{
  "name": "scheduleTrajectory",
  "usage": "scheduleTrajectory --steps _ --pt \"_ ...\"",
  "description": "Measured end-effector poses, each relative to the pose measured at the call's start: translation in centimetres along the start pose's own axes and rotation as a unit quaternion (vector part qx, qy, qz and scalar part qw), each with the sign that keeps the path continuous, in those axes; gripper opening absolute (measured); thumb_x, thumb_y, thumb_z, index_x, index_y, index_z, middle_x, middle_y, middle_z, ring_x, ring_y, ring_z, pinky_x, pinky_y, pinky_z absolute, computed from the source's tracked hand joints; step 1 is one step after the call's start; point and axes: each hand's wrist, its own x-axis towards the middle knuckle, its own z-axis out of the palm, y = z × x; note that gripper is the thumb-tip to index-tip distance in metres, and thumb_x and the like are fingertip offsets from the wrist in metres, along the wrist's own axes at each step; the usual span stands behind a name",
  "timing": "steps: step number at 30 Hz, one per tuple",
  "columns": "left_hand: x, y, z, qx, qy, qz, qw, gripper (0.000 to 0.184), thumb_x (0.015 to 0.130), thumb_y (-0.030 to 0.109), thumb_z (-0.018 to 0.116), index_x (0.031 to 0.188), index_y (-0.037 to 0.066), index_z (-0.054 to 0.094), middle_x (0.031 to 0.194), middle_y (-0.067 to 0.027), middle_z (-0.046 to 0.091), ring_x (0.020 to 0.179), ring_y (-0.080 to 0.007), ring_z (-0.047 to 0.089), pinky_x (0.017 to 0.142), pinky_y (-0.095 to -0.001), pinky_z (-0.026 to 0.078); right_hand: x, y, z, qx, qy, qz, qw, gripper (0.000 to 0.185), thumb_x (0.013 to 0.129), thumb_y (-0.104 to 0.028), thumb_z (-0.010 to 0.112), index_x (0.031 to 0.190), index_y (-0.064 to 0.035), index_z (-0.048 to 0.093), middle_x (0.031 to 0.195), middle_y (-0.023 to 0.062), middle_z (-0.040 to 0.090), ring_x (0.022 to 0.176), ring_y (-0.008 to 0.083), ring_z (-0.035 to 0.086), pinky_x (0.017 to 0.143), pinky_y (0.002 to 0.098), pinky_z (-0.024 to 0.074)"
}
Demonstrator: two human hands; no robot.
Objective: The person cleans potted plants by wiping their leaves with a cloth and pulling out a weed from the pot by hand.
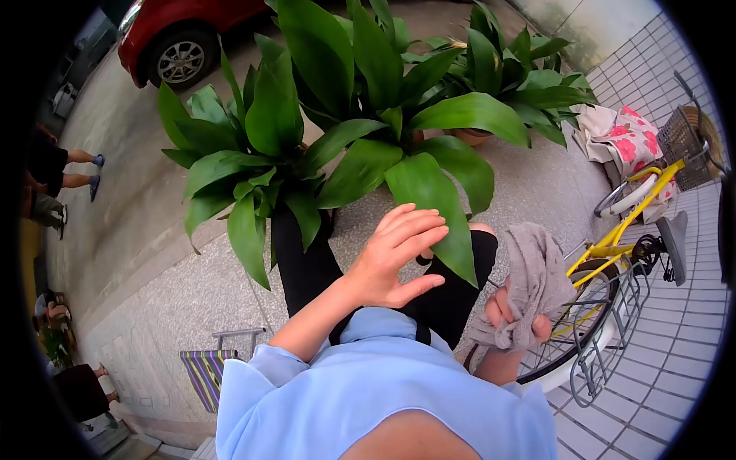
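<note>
My left hand (397, 259) is open, its fingers stretched out and the thumb apart. Its fingertips overlap the edge of a broad green leaf (441, 201) that droops toward me; whether they touch it I cannot tell. A crumpled grey cloth (533, 280) hangs over and around my right hand (500, 307), which is closed on it, with thumb and some fingertips showing. The leaf belongs to a large leafy potted plant (330, 69) before my knees. Black trousers (307, 257) cover my legs, which are on either side of the drooping leaf.
A yellow bicycle (613, 241) stands at right by the tiled wall, with a flowered cloth (625, 142) near its front. A striped folding stool (205, 376) is at lower left. A red car (161, 38) is parked beyond the plants, and people (54, 169) are at far left.
</note>
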Motion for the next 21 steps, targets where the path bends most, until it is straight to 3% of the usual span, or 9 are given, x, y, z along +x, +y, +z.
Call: scheduleTrajectory --steps 3,7,9,10,13,14,17,19,21 --pt "0.3 -0.2 -1.5 0.015 0.097 0.022 0.995 0.051 0.075 0.026 0.070 0.115 -0.005 0.058 0.114 -0.0198 0.060 0.109 -0.0348 0.057 0.096 -0.0467 0.041 1.5 -0.4 0.2 0.028 0.012 -0.045 0.999 0.057 0.075 -0.015 0.062 0.126 -0.0011 0.042 0.082 0.0084 0.050 0.060 0.0141 0.037 0.052 0.0285 0.0351" --pt "0.4 -3.8 -3.1 0.046 0.258 -0.152 0.953 0.033 0.081 0.008 0.064 0.112 -0.004 0.059 0.106 -0.0175 0.062 0.100 -0.0269 0.061 0.086 -0.0340 0.047 2.5 -0.2 -0.4 0.037 0.014 -0.050 0.998 0.054 0.077 -0.020 0.061 0.125 -0.0016 0.043 0.076 0.0056 0.045 0.061 0.0136 0.038 0.052 0.0269 0.0337" --pt "0.4 -6.1 -3.5 0.007 0.286 -0.218 0.933 0.030 0.085 0.006 0.061 0.113 -0.003 0.058 0.106 -0.0147 0.062 0.098 -0.0206 0.061 0.082 -0.0307 0.049 2.4 0.4 -0.5 0.017 -0.005 -0.023 1.000 0.054 0.077 -0.021 0.061 0.124 -0.0018 0.043 0.075 0.0054 0.045 0.062 0.0136 0.037 0.053 0.0271 0.0344" --pt "0.4 -7.2 -3.6 -0.014 0.296 -0.242 0.924 0.031 0.085 0.006 0.060 0.114 -0.004 0.057 0.107 -0.0142 0.062 0.098 -0.0197 0.061 0.082 -0.0300 0.049 2.1 0.9 -0.6 -0.011 0.039 -0.026 0.999 0.056 0.074 -0.022 0.063 0.122 -0.0016 0.043 0.077 0.0067 0.047 0.061 0.0145 0.039 0.052 0.0277 0.0343" --pt "0.8 -11.3 -4.3 -0.048 0.325 -0.265 0.907 0.034 0.088 0.008 0.059 0.118 -0.005 0.054 0.114 -0.0153 0.059 0.101 -0.0204 0.061 0.087 -0.0302 0.050 1.6 1.7 -2.4 -0.036 0.011 0.031 0.999 0.063 0.074 -0.024 0.062 0.128 -0.0014 0.039 0.089 0.0085 0.049 0.063 0.0145 0.037 0.054 0.0301 0.0353" --pt "1.2 -12.5 -4.6 -0.044 0.330 -0.270 0.903 0.035 0.088 0.009 0.060 0.119 -0.006 0.054 0.116 -0.0163 0.058 0.102 -0.0209 0.060 0.088 -0.0303 0.050 1.3 2.4 -2.2 -0.085 0.103 0.010 0.991 0.065 0.072 -0.026 0.060 0.129 -0.0008 0.040 0.087 0.0088 0.051 0.063 0.0165 0.037 0.054 0.0311 0.0341" --pt "3.2 -15.7 -6.0 -0.011 0.332 -0.303 0.893 0.047 0.086 0.012 0.062 0.126 -0.007 0.047 0.125 -0.0213 0.052 0.114 -0.0252 0.054 0.095 -0.0338 0.046 1.8 3.1 -2.5 -0.118 0.089 0.082 0.986 0.069 0.072 -0.026 0.060 0.132 0.0006 0.037 0.100 0.0126 0.056 0.075 0.0231 0.051 0.062 0.0368 0.0434" --pt "4.7 -18.9 -6.6 -0.004 0.353 -0.315 0.881 0.054 0.084 0.013 0.064 0.130 -0.007 0.043 0.130 -0.0229 0.048 0.119 -0.0273 0.050 0.099 -0.0361 0.043 2.6 4.2 -1.8 -0.185 0.091 0.067 0.976 0.080 0.072 -0.025 0.060 0.140 -0.0004 0.027 0.132 0.0163 0.047 0.120 0.0331 0.048 0.100 0.0468 0.0403" --pt "6.1 -21.6 -7.2 0.022 0.370 -0.307 0.876 0.068 0.081 0.015 0.067 0.136 -0.006 0.034 0.136 -0.0231 0.041 0.125 -0.0288 0.044 0.103 -0.0367 0.038 3.8 5.8 -1.5 -0.188 0.088 0.103 0.973 0.078 0.073 -0.023 0.059 0.141 -0.0005 0.027 0.133 0.0161 0.046 0.122 0.0319 0.047 0.102 0.0450 0.0384"
